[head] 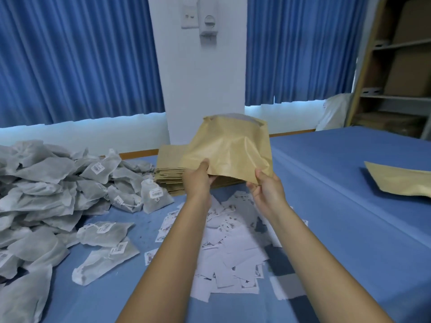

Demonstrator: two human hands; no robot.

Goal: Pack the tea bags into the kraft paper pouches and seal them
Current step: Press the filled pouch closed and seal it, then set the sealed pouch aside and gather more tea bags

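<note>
Kraft pouch (233,148): you hold it up off the table, above the stack of flat pouches (169,170), bottom edge toward you and mouth at the top, facing away. The mouth stands open, with a pale lining showing inside the rim.
Left hand (198,177): it grips the pouch's lower left corner, thumb on the near face and fingers curled under the bottom edge.
Right hand (265,186): it pinches the lower right corner, fingers curled against the far side.
Contents: the paper bulges and creases in the middle, but you cannot tell from here whether anything is inside.
Tea bags (53,183): they lie heaped on the left of the blue cloth (349,206), with a few loose ones nearer you, all well apart from the pouch.
Paper slips (233,243): they are scattered on the cloth under your forearms.
Second pouch (401,180): it lies flat at the far right.
Step in hand: probably readying this pouch, either spreading it to take tea bags or settling what is already in it.
Next move: if it is empty, keep one hand on the pouch with the mouth wide and send your left to the heap; if it is full, flatten the top and press the mouth closed evenly.
</note>
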